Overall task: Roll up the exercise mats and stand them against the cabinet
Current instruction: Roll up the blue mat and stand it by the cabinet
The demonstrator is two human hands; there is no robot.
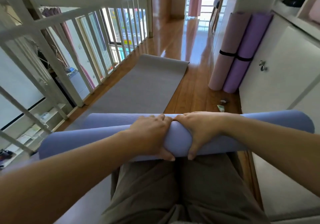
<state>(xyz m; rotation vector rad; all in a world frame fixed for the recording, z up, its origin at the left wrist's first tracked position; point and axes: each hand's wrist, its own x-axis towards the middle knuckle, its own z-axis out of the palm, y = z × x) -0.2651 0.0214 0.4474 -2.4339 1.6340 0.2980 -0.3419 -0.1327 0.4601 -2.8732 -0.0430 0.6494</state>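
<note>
White railing bars run along the left side. Just beside them a grey mat lies flat on the wood floor. Its left edge sits close to the foot of the bars, and its far edge curls up a little. Its near edge is hidden behind the blue mat.

The blue mat is rolled into a long fat tube and lies sideways in front of the person's legs. Its left end reaches near the bars. Its right end comes close to the white cabinet.

The left hand grips the middle of the roll, fingers over the top and thumb on the near side. The right hand grips it just beside, the same way. The two hands almost meet on top.

Right of the grey mat a strip of bare floor runs far ahead, shiny and open. Two small scraps lie on it near the cabinet's bottom edge.

Further right, a pink mat and a purple mat stand up, rolled, side by side and touching. Each has a black strap round its middle. The purple one stands against the cabinet front, close to a small metal handle.
</note>
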